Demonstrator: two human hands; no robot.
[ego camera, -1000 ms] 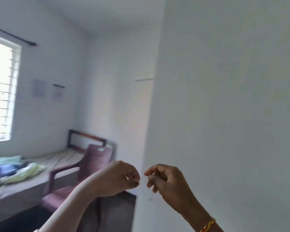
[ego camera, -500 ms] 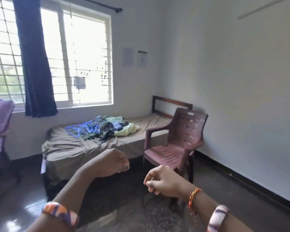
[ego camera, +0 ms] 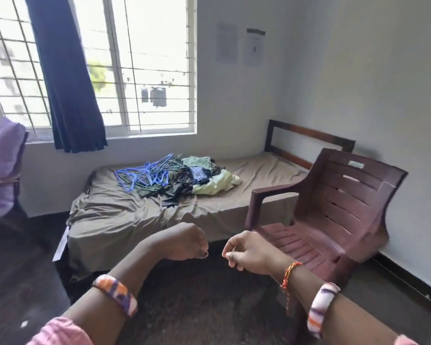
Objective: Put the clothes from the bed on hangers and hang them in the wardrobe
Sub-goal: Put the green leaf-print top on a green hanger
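bed point(ego camera: 124, 220) with hangers point(ego camera: 144, 174), clothes point(ego camera: 202, 178)

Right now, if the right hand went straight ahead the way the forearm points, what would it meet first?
Probably the left hand, close in front of the right hand. Past that, the bed. Depth is uncertain from one view.

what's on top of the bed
A tangle of blue hangers lies beside a heap of clothes on the bed's brown sheet. What lies under the heap is hidden.
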